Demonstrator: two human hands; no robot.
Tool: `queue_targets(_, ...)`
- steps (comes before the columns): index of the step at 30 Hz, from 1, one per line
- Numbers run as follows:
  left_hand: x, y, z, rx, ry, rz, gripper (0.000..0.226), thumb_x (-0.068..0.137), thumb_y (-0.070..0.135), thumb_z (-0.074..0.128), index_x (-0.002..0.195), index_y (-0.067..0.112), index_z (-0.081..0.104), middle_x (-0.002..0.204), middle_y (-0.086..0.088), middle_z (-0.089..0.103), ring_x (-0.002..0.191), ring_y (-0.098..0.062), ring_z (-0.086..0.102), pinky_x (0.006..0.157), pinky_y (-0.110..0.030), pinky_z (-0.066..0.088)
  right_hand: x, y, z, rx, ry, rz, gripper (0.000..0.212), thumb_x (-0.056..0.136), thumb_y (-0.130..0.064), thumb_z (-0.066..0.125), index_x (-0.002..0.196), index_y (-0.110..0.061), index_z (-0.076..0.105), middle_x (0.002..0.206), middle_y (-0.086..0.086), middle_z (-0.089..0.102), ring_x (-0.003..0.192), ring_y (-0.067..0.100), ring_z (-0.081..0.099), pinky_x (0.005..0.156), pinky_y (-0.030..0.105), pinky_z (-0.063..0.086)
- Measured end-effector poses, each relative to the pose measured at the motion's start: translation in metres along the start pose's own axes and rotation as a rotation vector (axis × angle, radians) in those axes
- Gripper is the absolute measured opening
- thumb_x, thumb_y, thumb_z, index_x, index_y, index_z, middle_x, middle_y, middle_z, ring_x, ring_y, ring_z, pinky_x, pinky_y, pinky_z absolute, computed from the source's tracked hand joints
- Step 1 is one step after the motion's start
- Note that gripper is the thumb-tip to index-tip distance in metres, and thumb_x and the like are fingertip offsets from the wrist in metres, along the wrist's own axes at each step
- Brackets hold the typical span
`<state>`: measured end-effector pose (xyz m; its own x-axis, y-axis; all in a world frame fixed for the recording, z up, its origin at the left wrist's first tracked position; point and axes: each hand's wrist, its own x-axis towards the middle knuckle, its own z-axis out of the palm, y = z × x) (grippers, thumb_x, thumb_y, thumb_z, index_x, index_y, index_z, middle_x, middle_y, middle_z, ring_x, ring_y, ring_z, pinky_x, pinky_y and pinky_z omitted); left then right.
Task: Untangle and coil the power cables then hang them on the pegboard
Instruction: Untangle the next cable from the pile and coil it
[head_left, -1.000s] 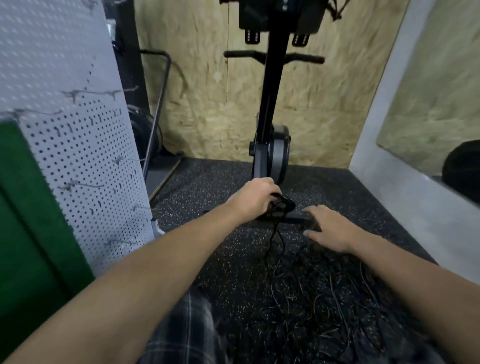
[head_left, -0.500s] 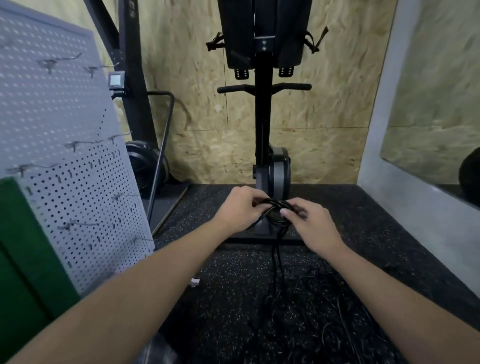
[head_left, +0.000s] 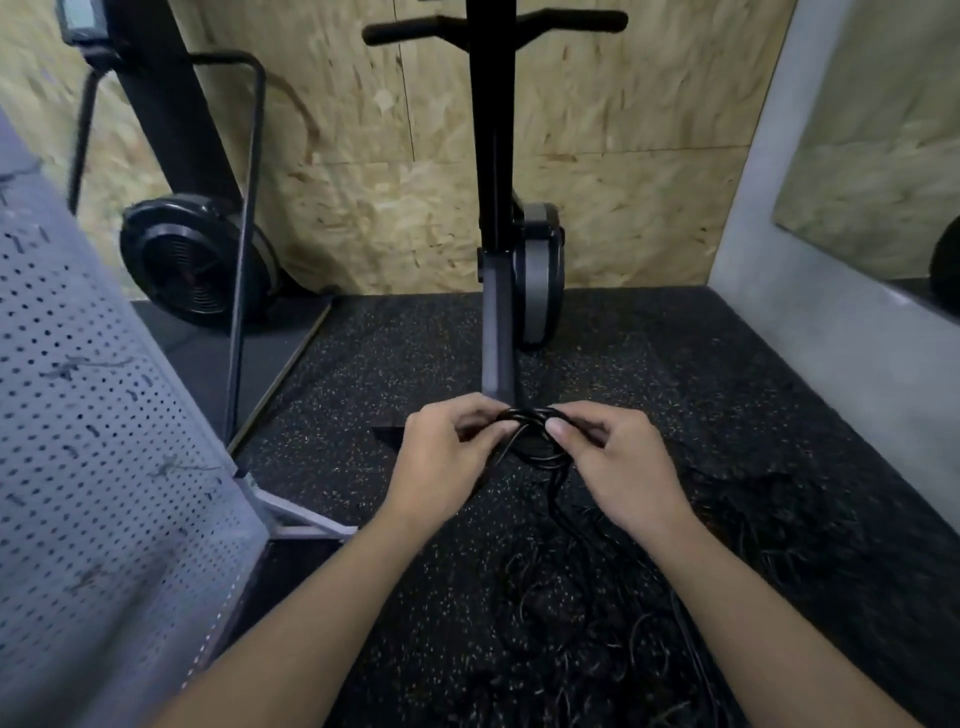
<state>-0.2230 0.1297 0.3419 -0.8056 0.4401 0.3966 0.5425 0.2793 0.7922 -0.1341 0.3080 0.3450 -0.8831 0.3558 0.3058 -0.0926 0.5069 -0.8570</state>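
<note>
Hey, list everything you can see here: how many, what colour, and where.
cable coil: one, black, held between both hands
loose cables: tangled heap, count unclear, black, on the floor below the hands
pegboard: one, grey, left
upright exercise machine: one, black, centre, by the wall
fan wheel: one, black, back left
floor mat: black, speckled, underfoot
chipboard wall: tan, behind
left hand: grips the coil's left side
right hand: pinches the coil's right side

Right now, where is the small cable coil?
The cable coil sits centre frame in the head view, gripped between the left hand and right hand, in front of the black upright post.
</note>
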Motion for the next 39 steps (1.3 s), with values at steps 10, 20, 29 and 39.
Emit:
queue_targets(10,0.007,-0.001,0.003,0.060,-0.148,0.082,0.021,0.091,0.007,0.078,0.107,0.020,0.080,0.101,0.018,0.077,0.098,0.002,0.072,0.092,-0.019,0.056,-0.001,-0.001,-0.007,-0.158,-0.079,0.099,0.017,0.093,-0.018,0.078,0.108,-0.025,0.083,0.095,-0.017,0.077,0.087,-0.005,0.070,0.084,0.011,0.051)
queue_targets(20,-0.015,0.024,-0.029,0.128,-0.303,0.213,0.022,0.093,0.009,0.075,0.107,0.024,0.077,0.099,0.018,0.076,0.097,0.006,0.070,0.091,-0.027,0.059,-0.027,-0.033,-0.023,-0.194,-0.239,0.112,0.023,0.095,-0.024,0.076,0.113,-0.037,0.079,0.101,-0.015,0.079,0.097,0.006,0.073,0.097,0.037,0.058)
queue_targets(29,-0.025,0.017,-0.041,0.069,-0.331,0.192,0.018,0.088,0.018,0.083,0.103,0.026,0.078,0.095,0.018,0.076,0.092,0.000,0.072,0.088,-0.029,0.059,-0.042,-0.034,-0.012,-0.260,-0.281,0.159,0.018,0.100,-0.037,0.067,0.090,-0.029,0.079,0.084,-0.008,0.077,0.082,0.010,0.073,0.085,0.045,0.059)
queue_targets(39,0.003,0.014,-0.030,0.066,-0.177,0.156,0.009,0.086,0.030,0.085,0.093,0.029,0.079,0.087,0.016,0.072,0.086,-0.005,0.069,0.080,-0.030,0.057,-0.004,-0.009,-0.001,0.148,-0.120,0.220,0.015,0.100,-0.027,0.070,0.093,-0.024,0.083,0.087,0.001,0.079,0.087,0.022,0.077,0.079,0.044,0.065)
